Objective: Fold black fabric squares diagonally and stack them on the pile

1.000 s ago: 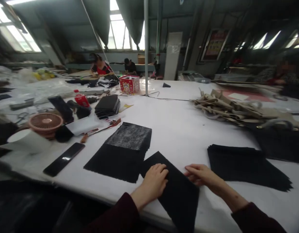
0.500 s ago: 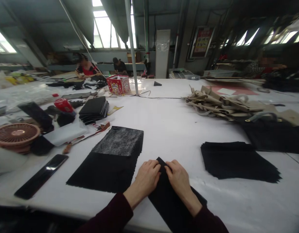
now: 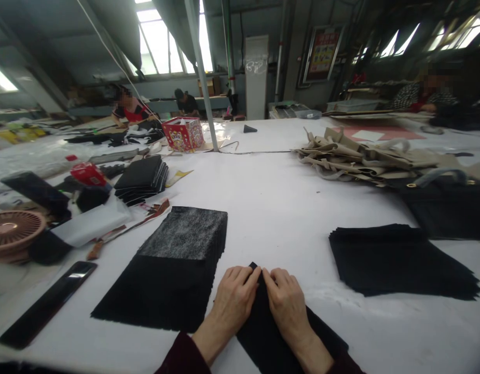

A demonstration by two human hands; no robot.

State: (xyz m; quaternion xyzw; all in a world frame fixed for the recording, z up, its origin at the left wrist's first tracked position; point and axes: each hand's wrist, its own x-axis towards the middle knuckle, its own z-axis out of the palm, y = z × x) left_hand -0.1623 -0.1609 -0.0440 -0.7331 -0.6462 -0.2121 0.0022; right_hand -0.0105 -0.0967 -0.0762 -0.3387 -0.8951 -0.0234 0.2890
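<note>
A piece of black fabric point(image 3: 255, 332) lies on the table in front of me, with its far corner folded over. My left hand point(image 3: 236, 292) pinches the fold near that corner. Close beside it, my right hand point(image 3: 285, 301) presses its fingertips on the same fold, and the two index fingers almost meet. To the left of my hands is a stack of black fabric pieces point(image 3: 158, 288), its top one showing a grey speckled band at the far end. Another stack of black pieces point(image 3: 399, 262) is fanned out on the right.
Beige straps and cut pieces point(image 3: 352, 161) are heaped at the right, near a black bag panel point(image 3: 453, 208). On the left are a pink fan point(image 3: 14, 231), a dark glossy bar point(image 3: 49, 304) and folded black pieces point(image 3: 140, 176). A pole point(image 3: 203, 78) rises behind. Several people work farther back.
My fingers have moved closer together and flattened along the fold at the fabric's far corner. The view has shifted slightly; the stacks beside me keep their places on the table.
</note>
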